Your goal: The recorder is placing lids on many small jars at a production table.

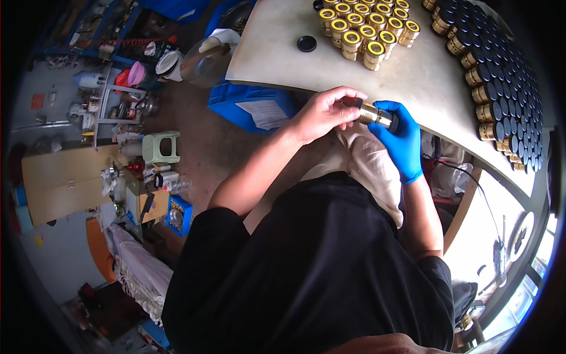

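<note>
Between my two hands, at the table's near edge, lies a brass cylindrical fitting (pixel 371 114) on its side, with dark ends. My bare left hand (pixel 332 111) pinches its left end, where a black cap (pixel 354 102) shows partly behind the fingers. My right hand (pixel 400 133), in a blue glove, is closed round the other end with thumb and fingers. On the table beyond, a loose black cap (pixel 306 43) lies flat beside a group of brass fittings with yellow rings (pixel 375 48) standing upright.
The pale tabletop (pixel 277 59) carries many rows of black-capped brass fittings (pixel 489 93) along the right. Under its left edge stands a blue crate (pixel 227 106) with a paper sheet. A pale green stool (pixel 160 147) and cluttered shelves (pixel 106 112) are at the left.
</note>
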Motion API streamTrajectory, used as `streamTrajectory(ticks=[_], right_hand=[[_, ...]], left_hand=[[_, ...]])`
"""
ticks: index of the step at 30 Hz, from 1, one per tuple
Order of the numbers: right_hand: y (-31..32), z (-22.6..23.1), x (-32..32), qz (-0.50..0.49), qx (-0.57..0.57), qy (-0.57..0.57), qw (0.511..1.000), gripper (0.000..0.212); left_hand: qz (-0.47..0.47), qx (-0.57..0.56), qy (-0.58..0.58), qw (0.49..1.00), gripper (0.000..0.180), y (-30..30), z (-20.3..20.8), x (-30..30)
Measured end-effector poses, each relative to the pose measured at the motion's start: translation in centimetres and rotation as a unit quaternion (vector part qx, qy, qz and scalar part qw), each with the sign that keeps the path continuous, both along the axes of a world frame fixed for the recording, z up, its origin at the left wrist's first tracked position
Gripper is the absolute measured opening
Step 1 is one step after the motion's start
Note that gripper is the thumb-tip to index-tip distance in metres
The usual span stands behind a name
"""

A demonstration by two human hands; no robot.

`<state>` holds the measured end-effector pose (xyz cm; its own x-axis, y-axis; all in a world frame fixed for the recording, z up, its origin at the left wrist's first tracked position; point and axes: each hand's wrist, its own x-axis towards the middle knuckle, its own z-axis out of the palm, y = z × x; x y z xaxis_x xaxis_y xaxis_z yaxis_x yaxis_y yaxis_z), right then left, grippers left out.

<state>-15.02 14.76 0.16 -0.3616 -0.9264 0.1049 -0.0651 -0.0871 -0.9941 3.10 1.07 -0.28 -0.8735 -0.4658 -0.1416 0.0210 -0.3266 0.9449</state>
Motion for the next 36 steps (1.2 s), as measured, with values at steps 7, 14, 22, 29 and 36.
streamTrajectory(ticks=[7,14,22,29,36], right_hand=[[0.3,0.3,-0.9,0.033,0.092,-0.200,0.975,0.036],[0.3,0.7,-0.7,0.018,-0.198,0.414,0.888,0.039],[0.6,-0.8,-0.3,-0.003,0.008,0.054,0.998,0.035],[0.2,-0.9,-0.4,0.038,0.114,-0.345,0.931,0.026],[-0.1,-0.3,1.1,0.020,0.103,-0.466,0.878,0.023]], left_hand=[[0.056,-0.256,0.028,0.965,0.046,0.9,0.6,0.1],[-0.007,0.025,-0.062,0.998,0.034,-0.6,0.4,0.7],[-0.004,-0.042,-0.047,0.998,0.027,0.2,0.0,0.5],[0.018,-0.335,0.014,0.942,0.046,0.9,2.5,0.8],[0.042,-0.329,0.099,0.938,0.038,0.6,2.7,1.2]])
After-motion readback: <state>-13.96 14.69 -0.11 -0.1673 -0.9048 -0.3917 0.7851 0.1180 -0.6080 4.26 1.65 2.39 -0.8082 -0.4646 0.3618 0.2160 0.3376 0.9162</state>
